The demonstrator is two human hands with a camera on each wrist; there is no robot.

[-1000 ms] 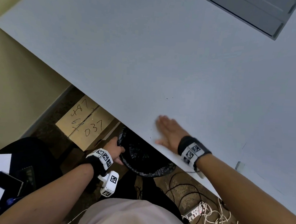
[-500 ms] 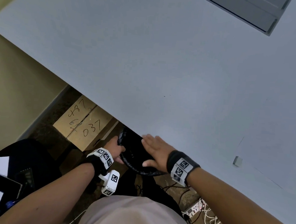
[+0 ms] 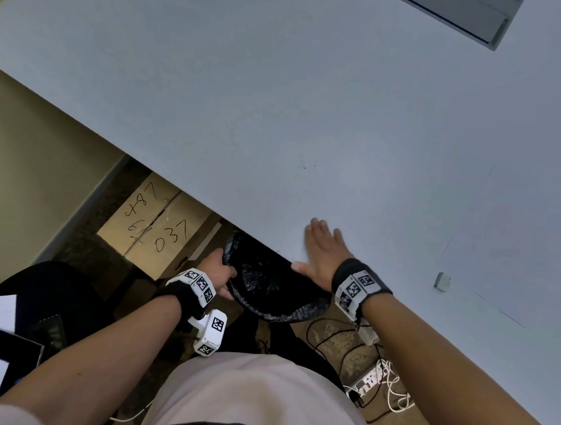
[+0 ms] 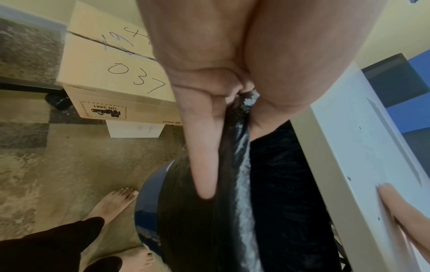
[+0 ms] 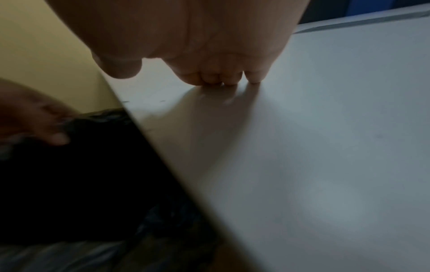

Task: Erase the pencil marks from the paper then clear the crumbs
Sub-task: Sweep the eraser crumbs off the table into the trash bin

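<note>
change: R hand [image 3: 322, 257] is back flat on the tabletop [image 3: 312, 99] by the near edge; half a sec ago it hung off the edge over the bin, a sec ago it was on the top again. Reads as repeat sweep strokes.
meaning: crumb-clearing stage, prob. near the end; another pass looks set up, swept toward the bin.
R hand state: fingers straight and together, tips [image 5: 253, 79] touching the surface, thumb out over the edge; holds nothing.
L hand state: L hand [image 3: 218, 271] grips the rim of the bin w/ black bag liner [image 3: 268, 287], thumb inside, fingers outside, holding it up tight under the table edge.
crumbs: a few dark specks [image 3: 308, 166] on the top, well beyond the R fingertips; more specks near the edge [image 4: 348, 177] in L wrist view. Too small to be sure they're eraser bits.
paper: faint sheet outline [image 3: 512, 259] at right of the R hand, w/ the eraser [image 3: 442, 281] by its corner. Marks on it: can't tell.
around: cardboard box [image 3: 153, 224] marked 037 on floor, power strip + cables [image 3: 374, 379], phone [image 3: 14, 349] at left.
in the way: nothing betw. hand and edge; bin mouth only partly under the sweep line, so bits could miss and hit the floor.
</note>
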